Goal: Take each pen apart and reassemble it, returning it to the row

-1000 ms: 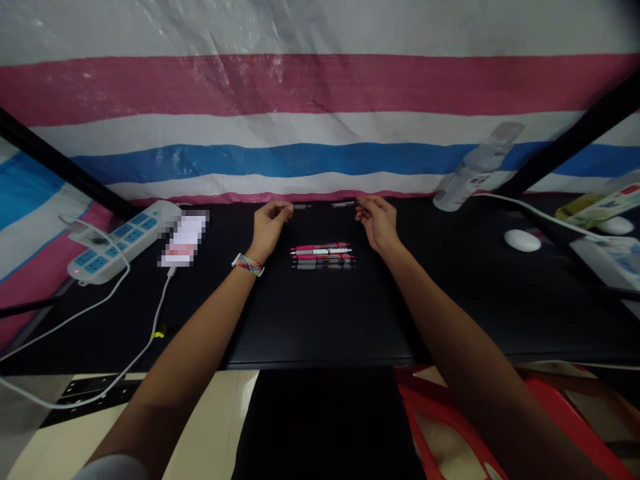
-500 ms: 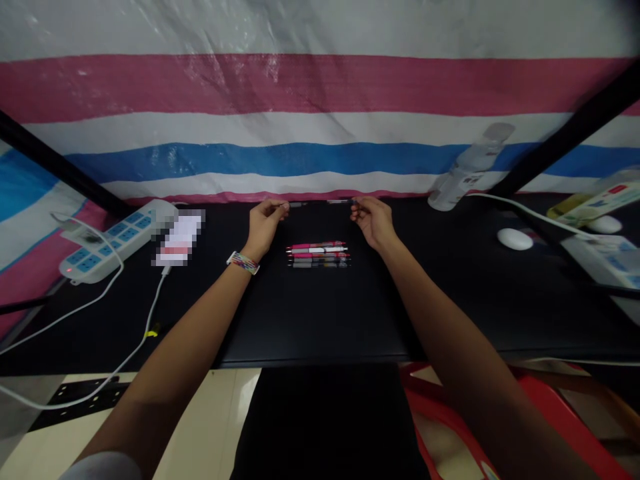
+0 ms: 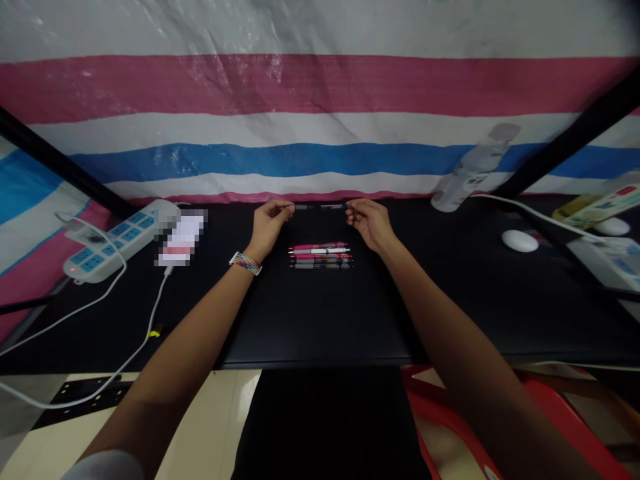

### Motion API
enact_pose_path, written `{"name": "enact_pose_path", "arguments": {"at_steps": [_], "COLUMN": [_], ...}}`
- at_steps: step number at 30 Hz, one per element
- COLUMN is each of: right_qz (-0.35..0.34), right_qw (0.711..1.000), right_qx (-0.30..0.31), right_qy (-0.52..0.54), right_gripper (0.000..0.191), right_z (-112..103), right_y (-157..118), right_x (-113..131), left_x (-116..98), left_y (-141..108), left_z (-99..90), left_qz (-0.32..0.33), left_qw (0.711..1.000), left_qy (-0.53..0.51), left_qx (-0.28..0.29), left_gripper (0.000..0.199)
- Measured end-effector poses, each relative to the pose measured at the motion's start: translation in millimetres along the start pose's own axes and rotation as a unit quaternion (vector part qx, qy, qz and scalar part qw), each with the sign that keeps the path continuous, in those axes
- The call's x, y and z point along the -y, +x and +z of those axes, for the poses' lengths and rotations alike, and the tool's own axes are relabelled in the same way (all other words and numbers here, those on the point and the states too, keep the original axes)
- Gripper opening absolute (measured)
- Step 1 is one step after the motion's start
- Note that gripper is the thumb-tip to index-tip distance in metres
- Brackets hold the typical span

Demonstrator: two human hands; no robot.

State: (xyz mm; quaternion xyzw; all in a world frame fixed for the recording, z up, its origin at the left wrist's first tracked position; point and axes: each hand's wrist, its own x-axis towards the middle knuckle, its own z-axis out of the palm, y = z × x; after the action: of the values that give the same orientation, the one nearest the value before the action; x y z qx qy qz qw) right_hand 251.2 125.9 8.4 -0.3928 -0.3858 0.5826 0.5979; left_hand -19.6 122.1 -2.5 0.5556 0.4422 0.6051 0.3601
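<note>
Near the back edge of the black table, my left hand [image 3: 273, 221] is closed, thumb and fingertips pinching one end of a dark grey pen part [image 3: 305, 207]. Facing it, my right hand [image 3: 371, 221] pinches a clear, dark-tipped pen part [image 3: 332, 207]. The two parts point at each other almost in line, with only a small gap between them. Below the hands lies a row of pens: a pink pen [image 3: 320, 245], a white pen [image 3: 327, 251], another pink pen [image 3: 320, 257] and a grey transparent pen [image 3: 320, 265].
On the left are a power strip [image 3: 123, 237], a phone [image 3: 183, 237] on a white cable and a small yellow item [image 3: 156, 330]. A clear bottle [image 3: 470, 173] stands at the back right, beside a white mouse-shaped object [image 3: 520, 241]. A red stool [image 3: 450, 420] is below the table.
My hands have come closer together, the right one moving left. The gap between the two pen parts has narrowed. The pens in the row lie as before.
</note>
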Motion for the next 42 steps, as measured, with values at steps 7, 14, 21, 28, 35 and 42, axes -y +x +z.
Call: {"name": "enact_pose_path", "arguments": {"at_steps": [7, 14, 21, 28, 35, 42], "right_qz": [-0.003, -0.001, 0.002, 0.012, 0.023, 0.016], "right_qw": [0.999, 0.998, 0.998, 0.998, 0.998, 0.998], "right_qx": [0.043, 0.055, 0.059, 0.063, 0.053, 0.063], "right_qy": [0.0, -0.025, -0.013, -0.007, -0.011, 0.016], "right_gripper": [0.007, 0.018, 0.025, 0.019, 0.015, 0.022], "right_z": [5, 4, 5, 8, 10, 9], "right_y": [-7, -6, -8, -12, -13, -10], "right_x": [-2, -3, -2, 0, 1, -2], "left_x": [-6, -7, -4, -5, -12, -16], "left_y": [-3, -3, -3, -3, -6, -9], "left_z": [1.9, 0.6, 0.9, 1.8, 4.7, 8.1], "left_qz": [-0.008, -0.002, 0.022, 0.01, 0.012, 0.03], "left_qw": [1.0, 0.999, 0.998, 0.998, 0.997, 0.996], "left_qy": [0.005, 0.022, 0.023, 0.012, 0.027, 0.025], "left_qx": [0.029, 0.043, 0.053, 0.063, 0.066, 0.086], "left_gripper": [0.016, 0.021, 0.025, 0.025, 0.03, 0.051]}}
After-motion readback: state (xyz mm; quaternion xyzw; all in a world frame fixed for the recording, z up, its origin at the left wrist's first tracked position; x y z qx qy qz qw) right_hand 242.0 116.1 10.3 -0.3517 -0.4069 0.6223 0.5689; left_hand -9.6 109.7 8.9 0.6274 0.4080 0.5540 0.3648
